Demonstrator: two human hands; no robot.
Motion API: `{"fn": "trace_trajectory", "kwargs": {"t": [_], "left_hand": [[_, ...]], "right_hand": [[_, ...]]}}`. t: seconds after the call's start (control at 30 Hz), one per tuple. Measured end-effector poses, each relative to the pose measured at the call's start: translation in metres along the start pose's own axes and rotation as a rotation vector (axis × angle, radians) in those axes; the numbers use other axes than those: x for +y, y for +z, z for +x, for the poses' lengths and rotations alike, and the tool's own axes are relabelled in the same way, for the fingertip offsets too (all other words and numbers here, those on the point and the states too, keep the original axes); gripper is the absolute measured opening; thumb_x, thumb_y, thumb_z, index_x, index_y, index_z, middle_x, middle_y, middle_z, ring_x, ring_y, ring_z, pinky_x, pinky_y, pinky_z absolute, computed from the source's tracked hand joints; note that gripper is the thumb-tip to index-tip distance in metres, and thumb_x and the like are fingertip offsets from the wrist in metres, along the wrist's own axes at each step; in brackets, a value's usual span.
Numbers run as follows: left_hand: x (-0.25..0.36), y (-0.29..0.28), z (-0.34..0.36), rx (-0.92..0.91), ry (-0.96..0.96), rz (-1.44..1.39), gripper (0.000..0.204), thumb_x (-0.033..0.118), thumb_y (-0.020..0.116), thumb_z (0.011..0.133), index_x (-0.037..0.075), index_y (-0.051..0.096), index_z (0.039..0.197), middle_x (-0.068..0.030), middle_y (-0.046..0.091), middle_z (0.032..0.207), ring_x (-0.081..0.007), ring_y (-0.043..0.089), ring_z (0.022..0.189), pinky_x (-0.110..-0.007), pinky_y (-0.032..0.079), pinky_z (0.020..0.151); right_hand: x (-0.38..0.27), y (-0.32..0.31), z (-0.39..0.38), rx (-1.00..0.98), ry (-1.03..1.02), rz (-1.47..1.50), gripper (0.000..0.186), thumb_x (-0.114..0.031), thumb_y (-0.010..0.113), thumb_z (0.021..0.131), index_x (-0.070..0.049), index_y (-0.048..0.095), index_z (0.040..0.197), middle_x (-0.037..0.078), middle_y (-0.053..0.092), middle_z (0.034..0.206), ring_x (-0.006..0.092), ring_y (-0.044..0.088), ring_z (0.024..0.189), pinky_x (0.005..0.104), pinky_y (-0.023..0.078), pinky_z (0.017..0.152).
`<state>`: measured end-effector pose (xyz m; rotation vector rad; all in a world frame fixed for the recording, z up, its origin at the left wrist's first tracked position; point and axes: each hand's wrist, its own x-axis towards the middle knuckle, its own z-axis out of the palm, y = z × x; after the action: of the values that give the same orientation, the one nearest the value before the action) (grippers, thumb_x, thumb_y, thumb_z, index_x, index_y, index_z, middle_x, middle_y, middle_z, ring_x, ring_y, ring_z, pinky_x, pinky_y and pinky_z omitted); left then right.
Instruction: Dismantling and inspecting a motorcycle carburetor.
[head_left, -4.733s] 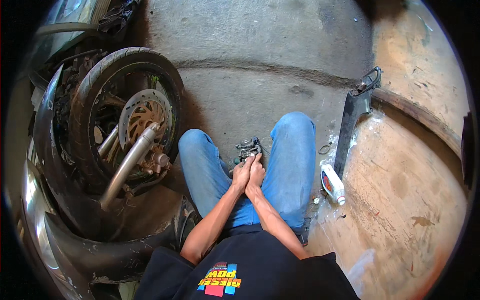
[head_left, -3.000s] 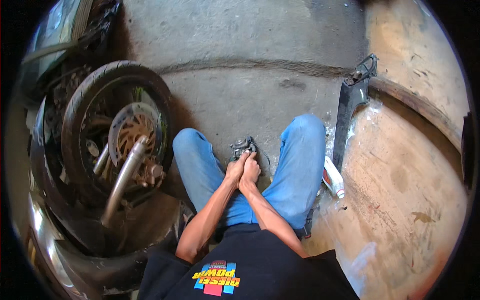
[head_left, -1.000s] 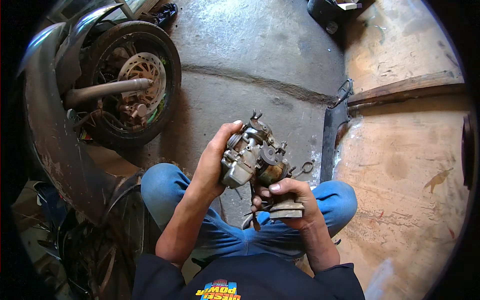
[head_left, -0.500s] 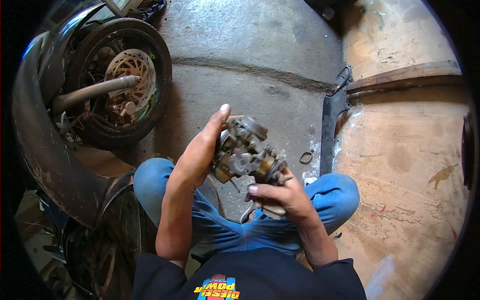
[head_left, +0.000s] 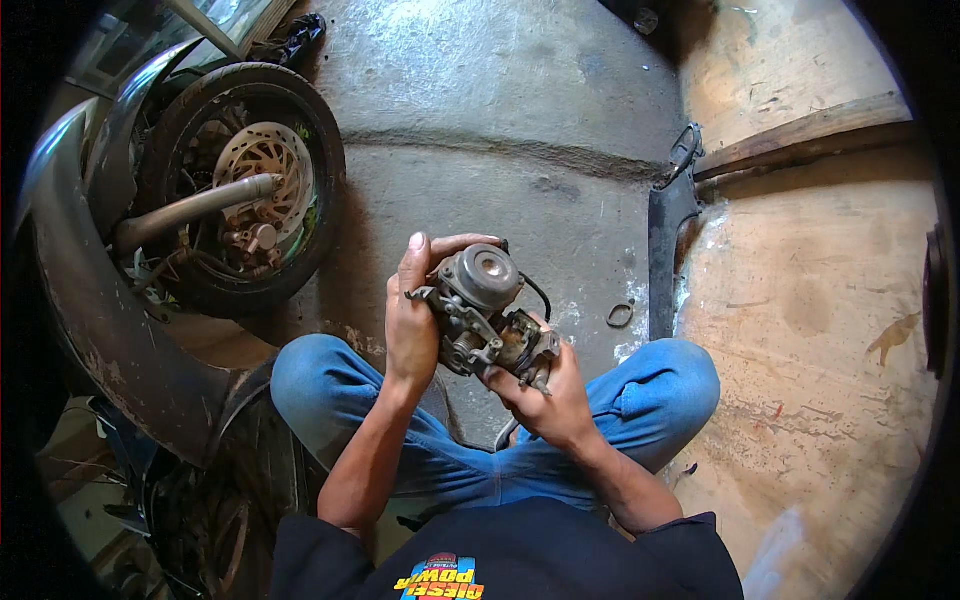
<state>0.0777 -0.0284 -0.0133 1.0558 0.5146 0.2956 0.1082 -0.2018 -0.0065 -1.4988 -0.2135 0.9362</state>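
Note:
Between my two hands, above the floor in front of my crossed legs, I hold a dirty metal carburetor (head_left: 487,280). Its round domed cap faces up, and a thin black hose curves off its right side. My left hand (head_left: 410,320) wraps its left side, with the thumb raised and fingers reaching round the far side. My right hand (head_left: 550,390) grips the lower right end, its thumb on the near side. The undersides of the carburetor and most of the right fingertips are hidden.
A motorcycle front wheel (head_left: 325,220) with a brake disc and fork stands at the left, beside a scratched dark fairing panel (head_left: 110,340). A black plastic trim piece (head_left: 670,230) lies against the wooden board (head_left: 800,300) at right. A small black ring (head_left: 620,316) rests on the concrete floor (head_left: 480,190).
The carburetor has been turned over in my hands, bringing its round cap up into view. My right hand has moved up and left with it, while my left hand has shifted its grip slightly.

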Motion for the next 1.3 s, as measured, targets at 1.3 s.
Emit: {"fn": "trace_trajectory", "kwargs": {"t": [1.3], "left_hand": [[0.001, -0.026, -0.006, -0.09, 0.165, -0.06, 0.064, 0.042, 0.02, 0.109, -0.004, 0.063, 0.122, -0.0235, 0.066, 0.122, -0.0301, 0.069, 0.104, -0.039, 0.058, 0.092]], "right_hand": [[-0.007, 0.02, 0.005, 0.026, -0.293, -0.263, 0.042, -0.01, 0.084, 0.076, 0.0, 0.059, 0.107, 0.015, 0.073, 0.089, 0.0189, 0.075, 0.087, 0.0333, 0.056, 0.075]]}}
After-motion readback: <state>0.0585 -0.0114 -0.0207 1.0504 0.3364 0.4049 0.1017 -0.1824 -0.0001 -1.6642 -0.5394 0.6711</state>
